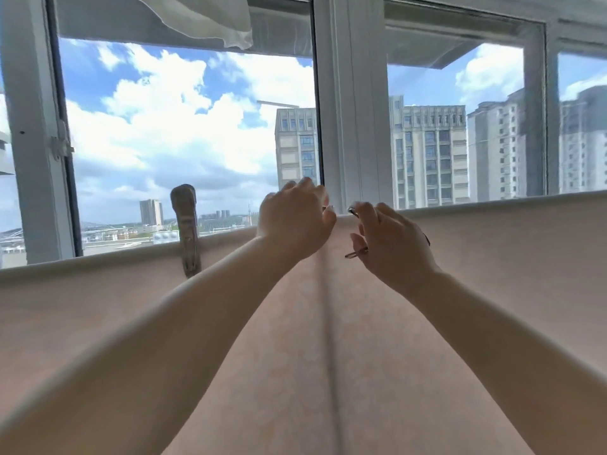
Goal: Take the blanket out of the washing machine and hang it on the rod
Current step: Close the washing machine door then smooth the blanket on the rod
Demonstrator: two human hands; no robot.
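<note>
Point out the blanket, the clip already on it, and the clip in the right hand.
blanket (492, 257): head view, bare cloth right of the hands.
metal clip (186, 231): head view, its body at the top edge.
small clip (356, 254): head view, end under the right hand (391, 244).

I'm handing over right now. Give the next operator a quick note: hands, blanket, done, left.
Left hand: curled at the top fold of the blanket; grip not clear.
Right hand: holds a thin clip-like item, too blurred to name.
Blanket: already draped over the rod, which it hides. One clip sits on its edge at left.
Left: probably fixing the middle.
</note>
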